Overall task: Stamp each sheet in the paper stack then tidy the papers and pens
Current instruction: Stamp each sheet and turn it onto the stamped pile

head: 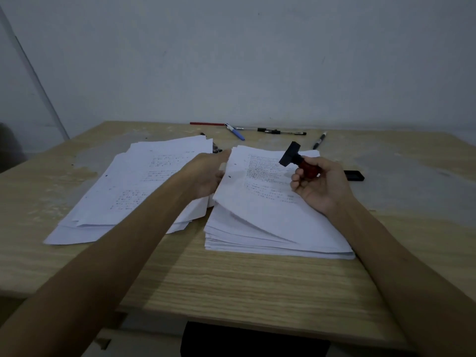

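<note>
While the right hand (318, 182) grips the stamp (300, 161) above the stack (270, 228), the left hand (208, 173) pinches the top sheet's (247, 199) left edge.

The left hand's (206, 173) fingertips were hidden under the lifted top sheet (260, 191) — its print too small to read. A dark object (217, 148) near the table's (231, 274) far edge lay mostly behind the left pile (134, 186) — unidentifiable.

Near table (231, 284) bare; pens (282, 131) seemingly behind.
</note>
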